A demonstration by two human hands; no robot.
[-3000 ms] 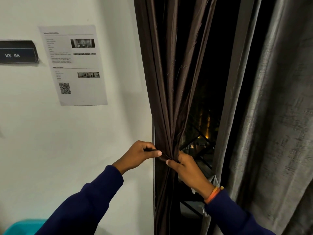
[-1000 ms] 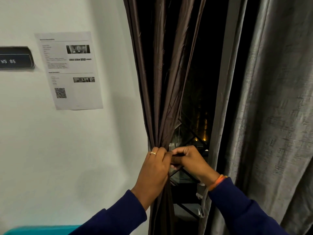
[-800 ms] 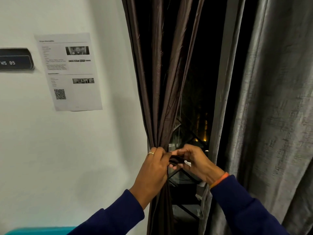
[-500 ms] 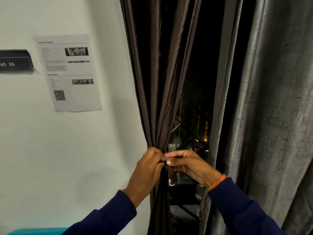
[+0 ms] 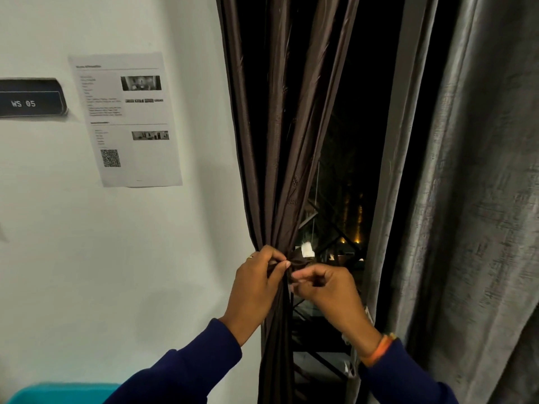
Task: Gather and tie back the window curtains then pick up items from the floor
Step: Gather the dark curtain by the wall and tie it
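STEP: tying back the brown curtain [image 5: 280, 170], bunched tight beside the wall | LEFT: left hand [image 5: 256, 284] pinches the tie-back strap [image 5: 296, 262] at the gather | RIGHT: right hand [image 5: 326, 290] curled, fingers nipping the strap end | PROGRESS: gathered, knot unfinished | LEFT TO DO: grey curtain [image 5: 481, 199] hangs loose; floor items not in view
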